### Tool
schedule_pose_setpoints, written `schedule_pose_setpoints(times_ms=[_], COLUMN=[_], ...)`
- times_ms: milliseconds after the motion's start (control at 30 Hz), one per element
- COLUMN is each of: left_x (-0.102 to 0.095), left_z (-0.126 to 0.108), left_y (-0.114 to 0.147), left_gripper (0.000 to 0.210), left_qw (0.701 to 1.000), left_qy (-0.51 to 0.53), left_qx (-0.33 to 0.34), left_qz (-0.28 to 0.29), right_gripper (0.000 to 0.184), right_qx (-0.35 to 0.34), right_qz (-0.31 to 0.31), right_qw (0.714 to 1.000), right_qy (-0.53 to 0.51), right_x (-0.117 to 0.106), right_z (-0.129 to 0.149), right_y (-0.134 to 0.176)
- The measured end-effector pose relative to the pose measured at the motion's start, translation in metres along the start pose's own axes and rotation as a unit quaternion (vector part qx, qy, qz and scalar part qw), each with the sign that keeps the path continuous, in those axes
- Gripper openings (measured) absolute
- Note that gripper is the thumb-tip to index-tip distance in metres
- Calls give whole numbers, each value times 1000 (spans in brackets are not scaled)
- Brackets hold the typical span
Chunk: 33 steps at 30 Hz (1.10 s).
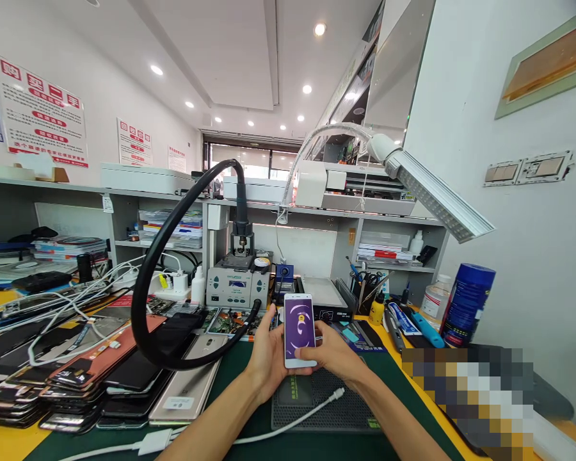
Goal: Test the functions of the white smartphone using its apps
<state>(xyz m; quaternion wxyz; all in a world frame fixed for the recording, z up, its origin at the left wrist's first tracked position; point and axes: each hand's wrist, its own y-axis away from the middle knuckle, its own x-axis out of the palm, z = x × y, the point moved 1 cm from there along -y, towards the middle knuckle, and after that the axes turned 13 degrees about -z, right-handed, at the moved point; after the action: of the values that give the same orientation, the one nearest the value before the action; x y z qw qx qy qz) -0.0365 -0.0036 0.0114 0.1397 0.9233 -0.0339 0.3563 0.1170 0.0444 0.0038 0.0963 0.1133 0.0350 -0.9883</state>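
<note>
White phone [299, 320] is held upright, tilted back, above a black mat [326, 413] on the green surface [386, 366]. Screen is lit, purple with a pale curved pattern, and is faced toward the wearer.

Handling note (judgement): the phone is best kept steady from below by the left hand [266, 355], so that the screen can be pressed lightly by the right thumb [308, 353] without the body being rocked. Contact is best made with the thumb pad alone, the remaining fingers being kept off the glass. The view of the display is best left uncovered above the thumb.

Position: the phone is set between the two hands. Its back and lower end are supported by the left fingers, which are closed around it; the left thumb is raised along the left edge. On the other side, the right hand [338, 353] is brought to the right edge, its thumb laid over the lower screen. Whether the phone is also clamped by the right fingers cannot be told, as they are partly hidden. A white cable [269, 438] is laid below, its plug apart from the phone.
</note>
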Motion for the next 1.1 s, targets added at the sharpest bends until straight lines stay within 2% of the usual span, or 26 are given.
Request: schedule_pose_setpoints(times_ms=[233, 367, 700, 867, 1100], left_x=[2, 1, 2, 2, 2], left_z=[-4, -5, -5, -4, -4], left_y=[0, -2, 1, 1, 2], left_gripper=[71, 70, 69, 66, 67], left_qw=[1000, 999, 1000, 1000, 1000], left_qy=[21, 26, 20, 12, 2], left_qx=[13, 11, 16, 23, 26], left_qz=[-17, -15, -13, 4, 1], right_gripper=[67, 64, 63, 60, 64], right_qx=[-20, -26, -24, -31, -30], right_qz=[99, 124, 124, 84, 102], right_qw=[994, 991, 990, 995, 993], right_qy=[-34, -53, -60, -33, -42], right_x=[0, 0, 2, 3, -1], right_z=[1, 3, 12, 17, 18], right_y=[4, 5, 12, 13, 12])
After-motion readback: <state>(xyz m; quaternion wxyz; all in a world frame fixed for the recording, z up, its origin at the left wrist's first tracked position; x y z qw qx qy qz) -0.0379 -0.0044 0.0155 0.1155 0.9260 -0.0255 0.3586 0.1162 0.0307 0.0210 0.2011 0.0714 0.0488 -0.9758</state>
